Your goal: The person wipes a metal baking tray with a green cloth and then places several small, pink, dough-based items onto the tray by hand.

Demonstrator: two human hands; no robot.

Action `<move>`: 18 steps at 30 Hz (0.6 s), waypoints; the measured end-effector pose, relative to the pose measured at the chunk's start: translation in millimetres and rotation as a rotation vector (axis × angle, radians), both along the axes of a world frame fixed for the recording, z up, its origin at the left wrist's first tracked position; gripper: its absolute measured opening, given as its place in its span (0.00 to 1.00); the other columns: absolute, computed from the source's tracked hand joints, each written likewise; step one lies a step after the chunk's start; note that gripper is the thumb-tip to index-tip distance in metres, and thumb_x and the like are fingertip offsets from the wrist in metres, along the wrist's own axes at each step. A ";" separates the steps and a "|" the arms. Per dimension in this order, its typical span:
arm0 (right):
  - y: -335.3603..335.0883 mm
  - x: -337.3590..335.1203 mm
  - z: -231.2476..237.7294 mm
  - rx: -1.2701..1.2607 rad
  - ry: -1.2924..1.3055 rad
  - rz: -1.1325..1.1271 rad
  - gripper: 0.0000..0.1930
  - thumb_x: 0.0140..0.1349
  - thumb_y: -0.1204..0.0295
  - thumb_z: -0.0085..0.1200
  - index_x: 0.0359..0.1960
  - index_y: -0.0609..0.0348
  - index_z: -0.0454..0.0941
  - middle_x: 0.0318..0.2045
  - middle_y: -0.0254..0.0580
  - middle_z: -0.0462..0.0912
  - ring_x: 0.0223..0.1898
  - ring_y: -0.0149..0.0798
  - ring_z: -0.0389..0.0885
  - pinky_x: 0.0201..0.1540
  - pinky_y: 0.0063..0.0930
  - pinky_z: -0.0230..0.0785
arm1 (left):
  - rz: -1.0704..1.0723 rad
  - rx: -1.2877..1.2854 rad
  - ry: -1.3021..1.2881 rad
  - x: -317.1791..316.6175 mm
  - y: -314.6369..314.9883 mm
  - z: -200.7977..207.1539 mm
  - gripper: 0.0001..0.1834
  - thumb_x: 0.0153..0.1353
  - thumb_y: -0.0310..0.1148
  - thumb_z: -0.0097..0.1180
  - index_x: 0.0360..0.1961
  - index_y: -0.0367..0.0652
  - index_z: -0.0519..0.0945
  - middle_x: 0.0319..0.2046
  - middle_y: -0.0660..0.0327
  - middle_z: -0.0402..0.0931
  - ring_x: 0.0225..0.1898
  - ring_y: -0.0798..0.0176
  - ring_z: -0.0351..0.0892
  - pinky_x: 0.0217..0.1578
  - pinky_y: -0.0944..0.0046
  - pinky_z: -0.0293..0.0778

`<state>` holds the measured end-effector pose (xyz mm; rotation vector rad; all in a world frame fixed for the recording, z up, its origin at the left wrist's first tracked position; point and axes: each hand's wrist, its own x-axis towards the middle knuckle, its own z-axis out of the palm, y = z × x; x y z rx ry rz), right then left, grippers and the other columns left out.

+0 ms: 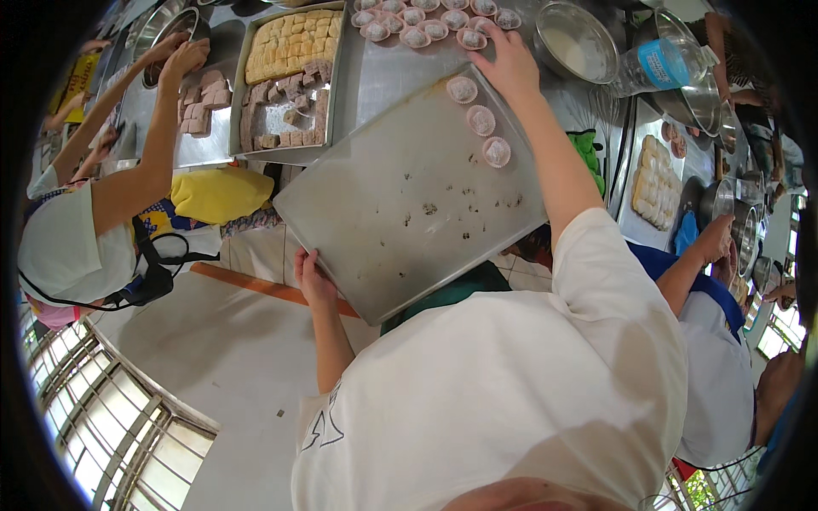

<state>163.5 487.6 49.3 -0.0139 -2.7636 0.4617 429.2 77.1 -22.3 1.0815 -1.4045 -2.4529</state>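
Observation:
A large flat metal baking tray (383,196) with dark crumbs on it tilts between my body and the metal table. My left hand (315,277) is closed on its left edge. Three small sugar-dusted cakes in pink paper cups (481,121) stand in a line near the tray's right side. My right hand (509,68) reaches beyond the tray's far corner, its thumb and fingers around another cupped cake (472,37) on the table. Several more cupped cakes (413,17) sit beside that one.
A deep pan (335,85) holds yellow and brown cake pieces. Right of my reach are a steel bowl (576,43), a clear bottle with a blue label (656,66) and a whisk (603,106). Co-workers' hands work over bowls at left (183,55) and right (717,238).

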 end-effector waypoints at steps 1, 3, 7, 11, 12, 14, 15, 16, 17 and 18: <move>-4.3 -11.0 -1.2 -0.002 -0.001 0.006 0.30 0.51 0.52 0.61 0.55 0.48 0.69 0.43 0.45 0.75 0.43 0.52 0.78 0.44 0.43 0.72 | -0.003 -0.012 0.008 2.7 -1.1 -0.6 0.10 0.59 0.22 0.49 0.43 0.37 0.72 0.38 0.60 0.75 0.41 0.64 0.75 0.45 0.63 0.73; -11.0 -27.6 -4.8 0.076 -0.128 -0.024 0.31 0.50 0.47 0.60 0.54 0.45 0.69 0.44 0.48 0.76 0.44 0.54 0.78 0.43 0.45 0.73 | -0.003 -0.025 0.016 6.7 -3.2 -2.4 0.10 0.60 0.21 0.49 0.43 0.37 0.73 0.38 0.60 0.75 0.41 0.65 0.75 0.45 0.64 0.74; -24.5 -40.5 -17.7 0.086 -0.102 -0.091 0.33 0.49 0.47 0.61 0.54 0.48 0.67 0.43 0.50 0.78 0.43 0.56 0.79 0.42 0.49 0.73 | 0.013 -0.005 0.019 7.9 6.6 12.1 0.09 0.60 0.22 0.48 0.43 0.36 0.74 0.39 0.61 0.74 0.41 0.65 0.74 0.44 0.64 0.74; -19.1 -51.0 -33.5 0.028 -0.017 -0.192 0.33 0.49 0.52 0.62 0.54 0.53 0.66 0.43 0.51 0.78 0.43 0.56 0.78 0.44 0.47 0.72 | 0.015 -0.008 0.016 8.2 7.3 11.3 0.09 0.60 0.22 0.48 0.42 0.36 0.74 0.39 0.60 0.74 0.41 0.65 0.74 0.45 0.64 0.73; -17.8 -50.9 -37.3 -0.002 0.042 -0.172 0.32 0.49 0.54 0.62 0.53 0.55 0.66 0.42 0.49 0.78 0.43 0.55 0.78 0.43 0.46 0.72 | 0.019 -0.010 0.013 8.4 6.0 9.5 0.09 0.60 0.22 0.48 0.42 0.36 0.74 0.39 0.60 0.74 0.41 0.65 0.74 0.45 0.64 0.73; -27.9 -39.6 -24.1 -0.085 0.071 -0.169 0.27 0.49 0.61 0.61 0.50 0.57 0.70 0.41 0.54 0.77 0.43 0.57 0.77 0.45 0.46 0.71 | 0.023 -0.016 0.018 11.3 2.6 4.8 0.10 0.59 0.22 0.48 0.42 0.36 0.73 0.39 0.60 0.75 0.42 0.64 0.74 0.45 0.64 0.73; -31.8 -35.2 -17.1 -0.168 0.105 -0.176 0.22 0.49 0.68 0.60 0.46 0.60 0.73 0.41 0.59 0.75 0.42 0.59 0.76 0.47 0.46 0.69 | 0.029 -0.017 0.013 11.8 2.1 3.7 0.10 0.59 0.22 0.48 0.42 0.36 0.73 0.39 0.60 0.75 0.42 0.64 0.74 0.45 0.64 0.73; -30.3 -33.0 -13.9 -0.167 0.102 -0.178 0.22 0.49 0.68 0.60 0.46 0.60 0.73 0.41 0.59 0.75 0.42 0.59 0.76 0.47 0.46 0.69 | 0.034 0.007 -0.008 9.0 3.5 4.4 0.10 0.59 0.22 0.49 0.43 0.37 0.73 0.39 0.60 0.75 0.42 0.64 0.74 0.45 0.64 0.73; -27.0 -30.3 -11.2 -0.244 0.083 -0.158 0.23 0.46 0.66 0.62 0.46 0.59 0.74 0.44 0.59 0.74 0.45 0.58 0.74 0.49 0.45 0.69 | 0.037 0.032 -0.028 6.3 4.8 5.3 0.11 0.59 0.22 0.49 0.43 0.37 0.72 0.38 0.59 0.75 0.42 0.64 0.74 0.45 0.63 0.73; -24.9 -26.8 -9.1 -0.322 0.064 -0.140 0.25 0.44 0.65 0.63 0.46 0.59 0.74 0.47 0.59 0.73 0.48 0.58 0.73 0.50 0.45 0.68 | 0.033 0.034 -0.030 4.5 5.4 5.6 0.11 0.59 0.22 0.49 0.43 0.37 0.72 0.38 0.59 0.75 0.42 0.64 0.74 0.45 0.63 0.73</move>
